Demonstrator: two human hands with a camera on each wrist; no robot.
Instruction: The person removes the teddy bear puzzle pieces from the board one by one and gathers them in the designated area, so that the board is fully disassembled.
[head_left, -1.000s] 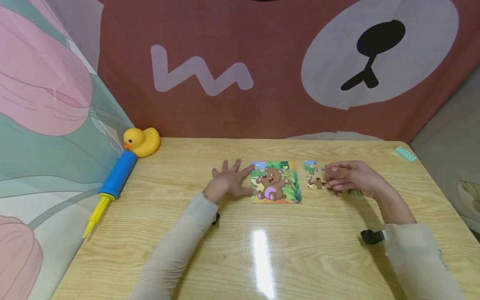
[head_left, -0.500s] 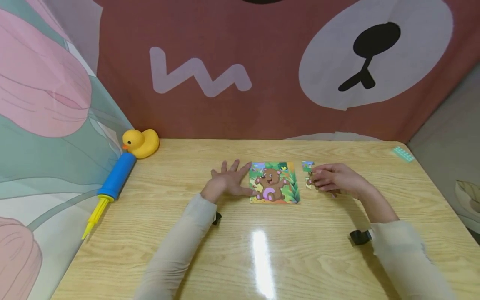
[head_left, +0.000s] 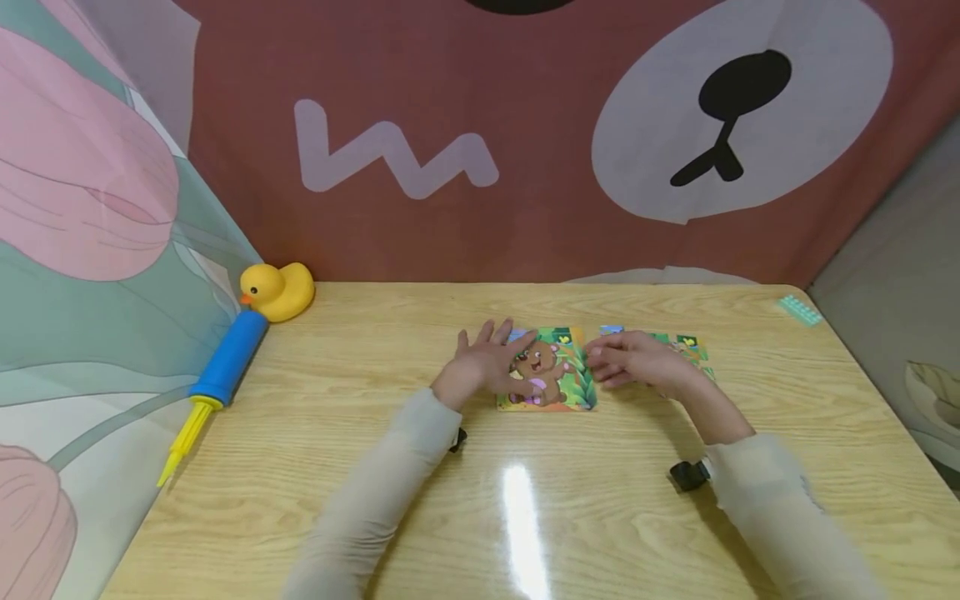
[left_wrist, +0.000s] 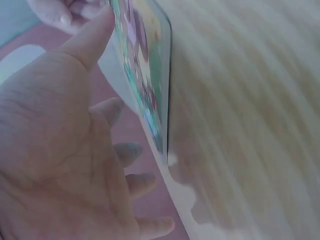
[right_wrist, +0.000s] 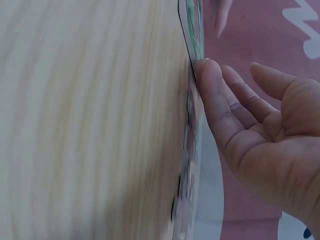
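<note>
A square bear puzzle (head_left: 558,392) lies flat on the table. My left hand (head_left: 483,367) spreads its fingers over the puzzle's left part; in the left wrist view the thumb tip (left_wrist: 106,22) overlaps the picture's surface, and whether it presses there I cannot tell. My right hand (head_left: 641,360) has its slightly bent fingertips at the puzzle's right edge, with nothing seen between them. Loose puzzle pieces (head_left: 690,343) lie under and behind that hand, partly hidden by it. The right wrist view shows the fingers (right_wrist: 212,85) where the puzzle (right_wrist: 194,30) meets the row of pieces (right_wrist: 185,190).
At the table's left edge a yellow rubber duck (head_left: 281,292) sits behind a blue and yellow hand pump (head_left: 228,358). A small mint-green studded piece (head_left: 800,310) lies at the far right corner. A brown cloth with a printed face (head_left: 420,233) hangs along the back edge.
My right hand has moved left from the loose pieces to the puzzle's right edge, uncovering pieces behind it. My left hand has shifted right, further over the puzzle.
</note>
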